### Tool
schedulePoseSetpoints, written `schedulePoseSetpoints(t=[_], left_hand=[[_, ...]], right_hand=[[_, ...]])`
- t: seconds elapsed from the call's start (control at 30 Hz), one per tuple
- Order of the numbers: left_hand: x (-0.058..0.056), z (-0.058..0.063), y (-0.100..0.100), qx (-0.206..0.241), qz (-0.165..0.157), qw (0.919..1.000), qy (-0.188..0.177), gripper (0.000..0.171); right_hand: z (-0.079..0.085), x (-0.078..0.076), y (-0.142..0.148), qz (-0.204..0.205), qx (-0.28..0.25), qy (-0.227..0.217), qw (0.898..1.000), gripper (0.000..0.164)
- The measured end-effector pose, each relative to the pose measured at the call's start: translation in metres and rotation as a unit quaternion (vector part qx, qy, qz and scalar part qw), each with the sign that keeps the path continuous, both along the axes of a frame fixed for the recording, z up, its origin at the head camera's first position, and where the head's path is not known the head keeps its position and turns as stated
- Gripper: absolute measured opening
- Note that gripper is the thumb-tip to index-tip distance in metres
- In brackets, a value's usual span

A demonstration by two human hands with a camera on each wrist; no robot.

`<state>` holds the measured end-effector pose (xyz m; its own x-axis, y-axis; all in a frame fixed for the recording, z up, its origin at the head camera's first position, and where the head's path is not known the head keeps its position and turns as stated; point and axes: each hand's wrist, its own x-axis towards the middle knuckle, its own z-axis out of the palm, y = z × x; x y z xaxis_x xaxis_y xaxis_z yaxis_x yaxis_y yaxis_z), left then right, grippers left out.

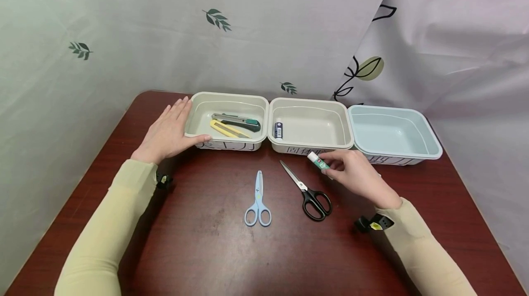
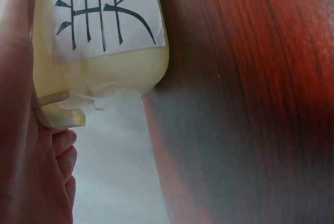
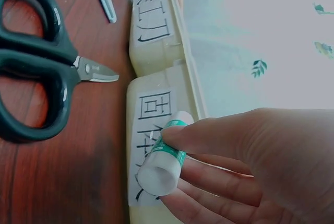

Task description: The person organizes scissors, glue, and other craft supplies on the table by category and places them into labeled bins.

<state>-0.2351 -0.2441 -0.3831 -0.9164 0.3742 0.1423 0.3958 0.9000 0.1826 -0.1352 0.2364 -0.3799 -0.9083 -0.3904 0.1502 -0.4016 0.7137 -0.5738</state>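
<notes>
My right hand (image 1: 358, 172) pinches a white and green glue stick (image 1: 318, 161) between thumb and fingers, just in front of the middle beige bin (image 1: 311, 145). In the right wrist view the glue stick (image 3: 163, 169) is tilted, its white end towards the camera. My left hand (image 1: 167, 133) rests on the left corner of the left beige bin (image 1: 231, 140), fingers extended along its rim. Inside that bin lie a yellow utility knife (image 1: 227, 129) and a dark green one (image 1: 239, 122). A small dark-blue-labelled tube (image 1: 278, 130) stands or lies in the middle bin; which, I cannot tell.
Light blue scissors (image 1: 258, 199) and black-handled scissors (image 1: 311, 197) lie on the dark red table (image 1: 198, 250) before the bins. A light blue bin (image 1: 394, 133) ends the row at the right. Paper labels with writing cover the bin fronts. A patterned cloth (image 1: 248, 48) hangs behind.
</notes>
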Motion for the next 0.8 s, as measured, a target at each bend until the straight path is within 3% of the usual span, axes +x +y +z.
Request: schedulePoseSetpoints(t=[0.8], left_hand=[[0.000, 0.000, 0.000, 0.000, 0.000, 1.0000, -0.001, 0.116]], right_hand=[[0.021, 0.006, -0.009, -0.005, -0.057, -0.008, 0.998, 0.035]])
